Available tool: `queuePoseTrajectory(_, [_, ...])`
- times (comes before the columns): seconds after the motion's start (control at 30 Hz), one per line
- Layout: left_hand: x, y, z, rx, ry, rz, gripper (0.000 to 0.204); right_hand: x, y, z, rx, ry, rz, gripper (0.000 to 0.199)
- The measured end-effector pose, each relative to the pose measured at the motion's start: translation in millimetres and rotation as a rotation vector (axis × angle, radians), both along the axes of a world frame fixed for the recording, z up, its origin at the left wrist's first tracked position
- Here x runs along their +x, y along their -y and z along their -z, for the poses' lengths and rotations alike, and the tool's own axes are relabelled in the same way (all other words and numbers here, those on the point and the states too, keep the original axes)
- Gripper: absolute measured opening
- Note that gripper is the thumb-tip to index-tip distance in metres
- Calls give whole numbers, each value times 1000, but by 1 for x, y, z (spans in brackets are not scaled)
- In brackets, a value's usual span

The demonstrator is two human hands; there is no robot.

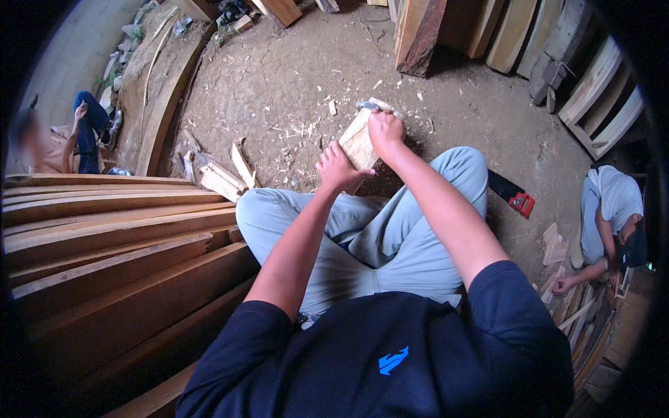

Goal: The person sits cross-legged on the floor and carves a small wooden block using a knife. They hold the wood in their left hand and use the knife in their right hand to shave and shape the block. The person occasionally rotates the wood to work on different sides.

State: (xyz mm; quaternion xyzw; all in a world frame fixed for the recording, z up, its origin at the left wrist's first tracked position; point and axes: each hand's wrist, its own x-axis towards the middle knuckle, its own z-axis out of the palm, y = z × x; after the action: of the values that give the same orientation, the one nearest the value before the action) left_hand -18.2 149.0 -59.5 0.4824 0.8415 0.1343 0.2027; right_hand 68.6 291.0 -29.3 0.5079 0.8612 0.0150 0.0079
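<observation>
A pale, rough-cut wood block (358, 145) slants up in front of my bent knees. My left hand (337, 167) grips its near part, fingers over the left edge and thumb stretched across to the right. Closed at the block's far end, my right hand (387, 132) holds a tool with a grey metal blade (368, 105). The blade pokes out left of the knuckles and lies against the wood; my fist hides the tool's handle, so its exact kind is unclear.
A handsaw (514, 196) with a red handle lies right of my knee. Stacked planks (104, 244) crowd my left side. Offcuts (226, 177) and shavings litter the dirt floor (279, 90). Upright boards (512, 35) stand far right. One person (56, 150) sits left, another (613, 216) bends at right.
</observation>
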Motion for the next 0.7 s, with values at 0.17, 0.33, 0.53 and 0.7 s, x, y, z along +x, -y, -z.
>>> queuePoseTrajectory(0.17, [-3, 2, 5, 16, 3, -32, 142, 35, 23, -13, 45, -61, -50, 25])
queuePoseTrajectory(0.33, [-2, 2, -1, 40, -11, -27, 138, 37, 11, -5, 40, -58, 10, 29])
queuePoseTrajectory(0.53, [1, -2, -9, -2, 39, -4, 141, 23, -45, 14, -43, 31, 42, 24])
queuePoseTrajectory(0.7, [-5, -1, -15, -53, 78, -12, 144, 53, -9, -13, -55, -98, 138, 32])
